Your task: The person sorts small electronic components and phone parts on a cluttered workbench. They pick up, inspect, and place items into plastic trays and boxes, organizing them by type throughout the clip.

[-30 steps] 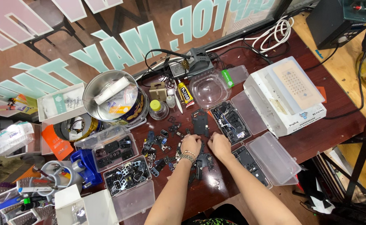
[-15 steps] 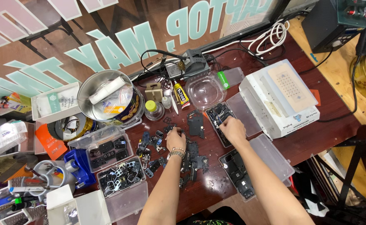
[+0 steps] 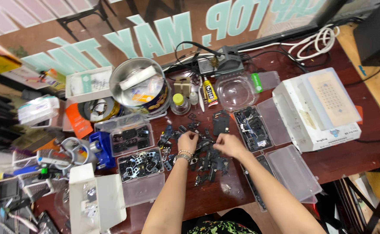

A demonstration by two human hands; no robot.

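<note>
My left hand, a bracelet on its wrist, rests with curled fingers on a pile of small black parts spread over the dark red table. My right hand lies on the same pile just to the right, fingers bent down onto the pieces. Whether either hand pinches a piece is hidden by the fingers. A flat black part lies just beyond the hands. An open clear box of black parts sits to the right of my right hand.
Two clear boxes of parts stand left of the pile. Behind are a round metal tin, a clear round lid, a glue tube and a cable hub. A white machine stands at right. Clutter fills the left edge.
My right hand has come back left from the open parts box to the pile. My left hand has stayed on the pile. The camera view shifted slightly.
</note>
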